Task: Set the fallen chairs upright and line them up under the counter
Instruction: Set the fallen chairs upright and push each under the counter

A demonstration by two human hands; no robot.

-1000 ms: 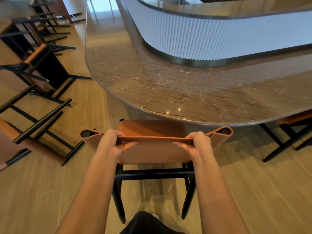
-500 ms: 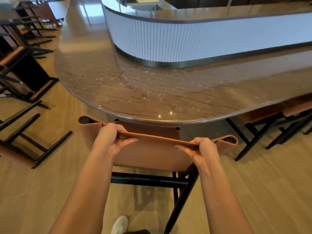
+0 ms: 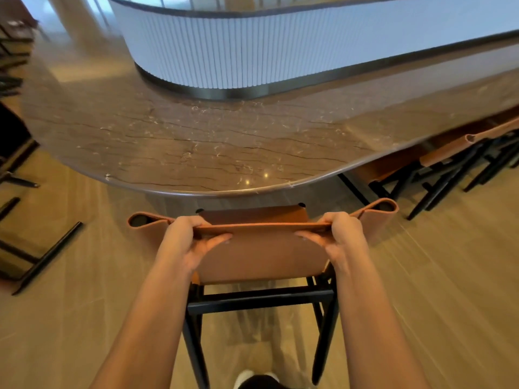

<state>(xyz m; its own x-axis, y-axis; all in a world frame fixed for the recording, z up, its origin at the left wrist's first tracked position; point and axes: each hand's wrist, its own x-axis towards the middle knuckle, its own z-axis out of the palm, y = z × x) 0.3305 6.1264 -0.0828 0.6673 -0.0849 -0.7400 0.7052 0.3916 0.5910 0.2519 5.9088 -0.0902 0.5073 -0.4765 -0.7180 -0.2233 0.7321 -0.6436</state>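
An upright chair [image 3: 261,256] with a tan leather backrest and black metal legs stands right in front of me, its seat partly under the edge of the brown marble counter [image 3: 196,141]. My left hand [image 3: 188,240] grips the top of the backrest on the left, and my right hand [image 3: 339,234] grips it on the right. A fallen chair [image 3: 33,248] lies on its side on the floor at the left, legs pointing toward me.
Another tan chair [image 3: 449,153] is tucked under the counter at the right. More dark chairs [image 3: 11,60] sit far left, blurred. A white ribbed wall [image 3: 252,46] curves behind the counter. Wood-look floor [image 3: 449,276] spreads around me; my shoe [image 3: 244,377] shows below.
The chair has moved rightward along the counter's curve and now stands square to the edge. The fallen chairs have slid further left in view. Both hands kept their grip.
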